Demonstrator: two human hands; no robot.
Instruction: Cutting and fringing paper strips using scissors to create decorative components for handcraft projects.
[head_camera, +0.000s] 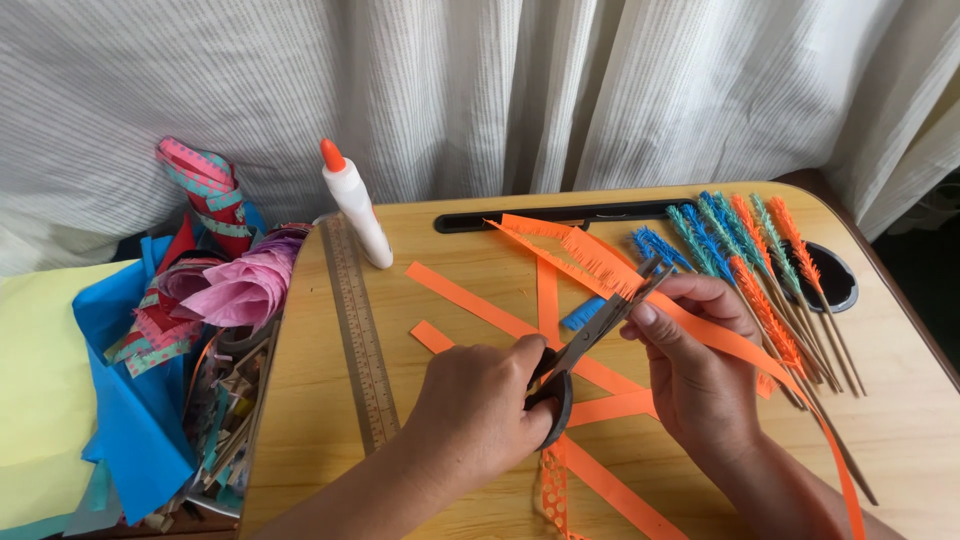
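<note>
1. Your left hand (478, 400) is curled shut around the handles of a pair of black-handled metal scissors (585, 340), knuckles up, low in the middle of the light wooden lap table (920, 420).
2. The scissor blades point up and to the right, slightly parted, their tips at the fringed edge of a long orange paper strip (600, 265).
3. Your right hand (695, 360) pinches that same strip just beside the blades – thumb on top, fingers folded beneath – and the strip's uncut tail runs under the hand and off toward the lower right.
4. The part of the strip up and left of the blades is already cut into a fine fringe.
5. More plain orange paper strips (470, 300) lie crossed on the table under and around both hands.
6. To the right, well clear of the scissors, a row of thin wooden sticks wrapped in blue, teal and orange paper fringe (760, 260) lies fanned out.
7. On the left of the table – a long metal ruler (360, 330) and, near its top end, a white glue bottle with an orange cap (355, 205).
8. Off the table's left edge sits a heap of pink, blue and patterned paper scraps (200, 300).
</note>
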